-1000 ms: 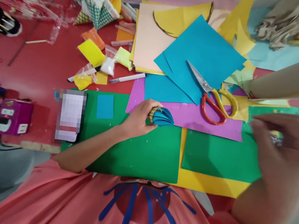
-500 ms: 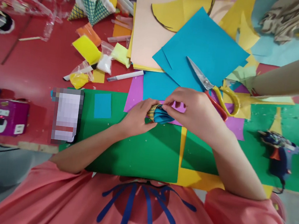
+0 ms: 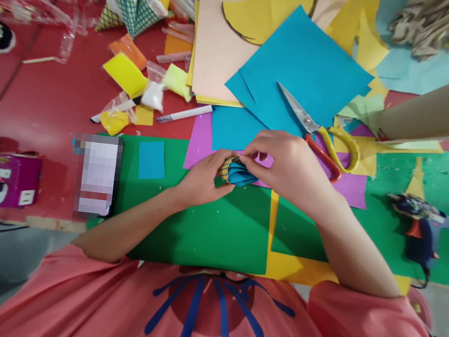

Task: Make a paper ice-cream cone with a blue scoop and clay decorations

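Observation:
My left hand [image 3: 202,179] is closed around a small folded blue paper piece [image 3: 239,173] with a yellow checked end, held over a green sheet [image 3: 205,226]. My right hand [image 3: 286,162] pinches the top folds of the same blue piece with its fingertips. Both hands meet near the middle of the table, above a purple sheet [image 3: 201,144]. A blue glue gun [image 3: 420,228] lies on the green sheet to the right, away from both hands.
Scissors [image 3: 321,136] with red and yellow handles lie on a large blue sheet [image 3: 300,69] just behind my right hand. A white pen [image 3: 184,113], small bags of filling [image 3: 152,92], a purple power strip [image 3: 8,179] and a cardboard tube [image 3: 433,114] surround the work area.
My right hand, blurred at the right edge a second ago, came left to the blue piece and now pinches it. The glue gun now lies on the green sheet at right.

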{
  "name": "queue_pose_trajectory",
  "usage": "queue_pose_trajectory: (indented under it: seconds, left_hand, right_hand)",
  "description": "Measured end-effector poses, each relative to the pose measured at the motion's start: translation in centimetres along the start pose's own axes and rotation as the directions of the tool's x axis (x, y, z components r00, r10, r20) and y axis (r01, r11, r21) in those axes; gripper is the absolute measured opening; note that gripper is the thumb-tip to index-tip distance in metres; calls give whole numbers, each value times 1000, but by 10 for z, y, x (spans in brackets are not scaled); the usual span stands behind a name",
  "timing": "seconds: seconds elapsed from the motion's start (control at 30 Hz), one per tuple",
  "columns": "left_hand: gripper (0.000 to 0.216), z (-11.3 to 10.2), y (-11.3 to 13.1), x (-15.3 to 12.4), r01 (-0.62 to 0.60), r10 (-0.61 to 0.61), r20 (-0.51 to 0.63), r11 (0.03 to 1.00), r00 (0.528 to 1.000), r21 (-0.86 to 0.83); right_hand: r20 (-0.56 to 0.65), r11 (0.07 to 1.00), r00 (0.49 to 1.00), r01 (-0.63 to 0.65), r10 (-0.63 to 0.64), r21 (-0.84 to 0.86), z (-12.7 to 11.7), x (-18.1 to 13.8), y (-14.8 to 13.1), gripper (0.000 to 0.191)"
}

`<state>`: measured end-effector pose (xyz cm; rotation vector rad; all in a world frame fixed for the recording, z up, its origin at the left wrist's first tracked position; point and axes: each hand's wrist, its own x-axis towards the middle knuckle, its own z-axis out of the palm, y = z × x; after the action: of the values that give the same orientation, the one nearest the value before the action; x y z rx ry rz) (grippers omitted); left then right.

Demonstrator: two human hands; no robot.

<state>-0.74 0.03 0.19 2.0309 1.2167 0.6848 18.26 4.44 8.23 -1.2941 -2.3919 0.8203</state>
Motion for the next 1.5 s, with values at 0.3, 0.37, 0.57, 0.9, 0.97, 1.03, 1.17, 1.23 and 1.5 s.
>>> queue_pose_trajectory:
  seconds: [0.3, 0.37, 0.57, 0.9, 0.97, 1.03, 1.17, 1.23, 1.5]
  left_hand:
    - [47, -1, 3, 0, 43, -44, 48, 999, 998, 23]
    - [48, -2, 3, 0, 39, -40, 50, 999, 998, 25]
    - [49, -2, 3, 0, 24, -27, 63, 999, 998, 40]
    - [45, -3, 5, 0, -10, 9, 75, 1000, 997, 22]
    - [43, -3, 5, 0, -12, 12, 76, 1000, 997, 1]
    - [42, -4, 6, 0, -4, 5, 89, 1000, 996, -13]
    - [40, -4, 6, -1, 17, -14, 109, 999, 994, -27]
    - [37, -4, 5, -1, 14, -10, 115, 999, 993, -35]
    - [34, -6, 6, 0, 27, -13, 144, 995, 990, -91]
  right_hand:
    - [10, 1000, 1000, -15, 15, -17, 0, 0, 1, 13]
    - [16, 1000, 1000, -17, 18, -11, 0, 0, 1, 13]
    - [34, 1000, 999, -18, 17, 6, 0, 1, 2, 14]
    - [65, 1000, 998, -14, 12, 27, -3, 1, 5, 13]
    - [70, 999, 998, 0, -3, 45, -4, 1, 6, 13]
    - [75, 998, 997, 14, -18, 56, -4, 1, 7, 13]
    - [82, 997, 996, 17, -22, 72, -4, 1, 7, 11]
    - [96, 996, 995, 19, -27, 83, -4, 2, 7, 12]
    - [109, 994, 991, 72, -81, 83, -5, 2, 6, 15]
